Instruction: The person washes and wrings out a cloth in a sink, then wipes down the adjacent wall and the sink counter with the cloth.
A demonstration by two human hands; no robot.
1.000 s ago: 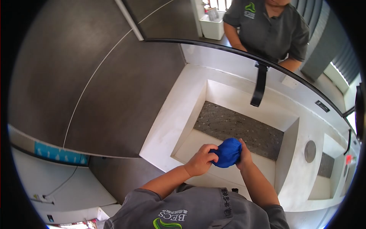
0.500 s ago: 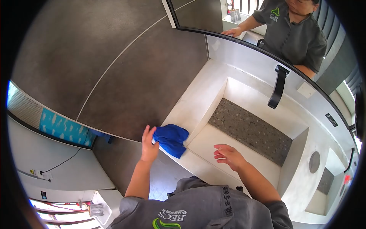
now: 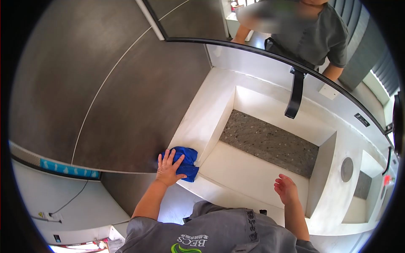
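Left hand, raised a moment ago, is now spread over the blue cloth, which is held to the counter at the sink's nine o'clock; right hand, empty, is kept half-curled at five.

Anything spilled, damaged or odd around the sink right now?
No spill or damage stands out. The blue cloth lies crumpled under the left hand at the corner of the counter. One oddity: a blurred patch covers part of the reflection in the mirror, though its surroundings look sharper.
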